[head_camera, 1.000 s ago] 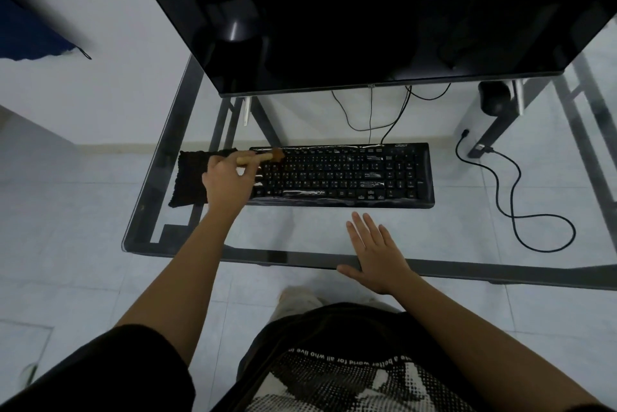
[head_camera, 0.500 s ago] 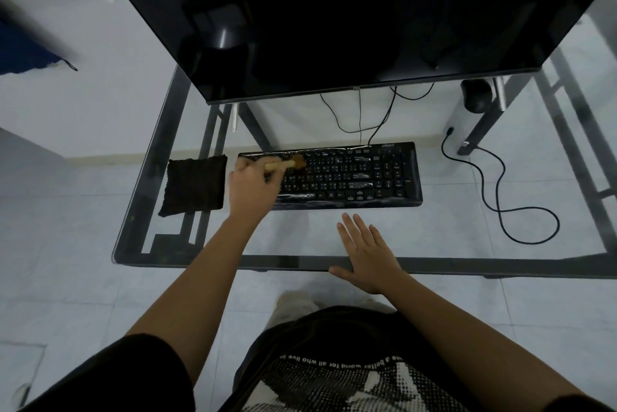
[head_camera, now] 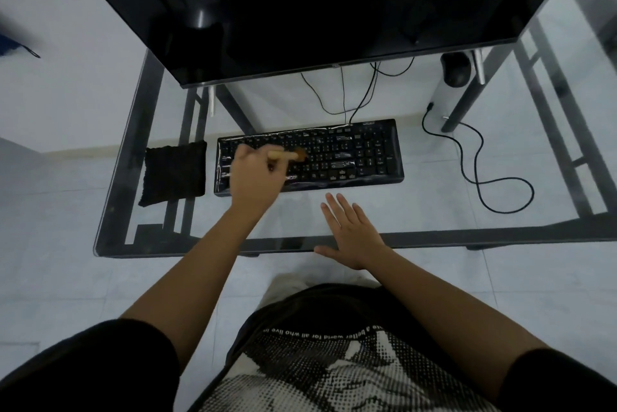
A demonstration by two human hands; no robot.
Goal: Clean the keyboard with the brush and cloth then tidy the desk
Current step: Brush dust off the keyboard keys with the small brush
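A black keyboard [head_camera: 350, 154] lies on the glass desk [head_camera: 434, 211] below the monitor. My left hand [head_camera: 255, 178] is closed around a small brush [head_camera: 287, 154] with a pale wooden handle. Its brown bristles rest on the keys left of the keyboard's middle. The hand covers the keyboard's left part. A dark folded cloth [head_camera: 173, 173] lies flat just left of the keyboard, apart from both hands. My right hand [head_camera: 350, 231] rests flat on the glass in front of the keyboard, fingers spread, holding nothing.
A large dark monitor [head_camera: 317, 4] overhangs the back of the desk. A black mouse [head_camera: 455, 69] sits at the back right. A black cable [head_camera: 484, 161] loops right of the keyboard. The desk's front edge [head_camera: 233, 244] runs just before my body.
My left hand has swept the brush rightward, from the keyboard's left end toward its middle, uncovering the cloth. The right hand stays flat on the glass.
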